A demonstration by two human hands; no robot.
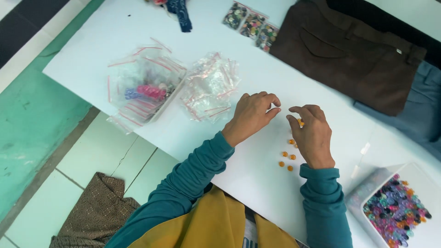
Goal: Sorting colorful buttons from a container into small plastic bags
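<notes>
White counter point(257, 174) over a pale tiled floor with a green strip at the side, and both hands are up at the middle of it. The left hand point(251, 115) curls with thumb and forefinger pinched together; whether anything small sits in that pinch, I cannot tell. The right hand point(311, 133) is arched, fingertips bent down just over a small orange round bead point(301, 122), touching or nearly so, nothing clearly gripped. Below it lies a loose cluster of small orange beads point(287, 158), a handful only, gathered beside the right wrist. Near the right elbow, the clear plastic tub of mixed coloured beads point(396, 211) looks full, so by my reading the sorting is in its early stretch, with most of the beads unsorted. Left of the hands, a heap of empty clear zip bags with red seals point(209, 87) waits, beside a second bag pile holding pink and blue pieces point(142, 89). Three filled bead packets point(251, 24) lie at the far edge beside brown folded cloth point(349, 50).
</notes>
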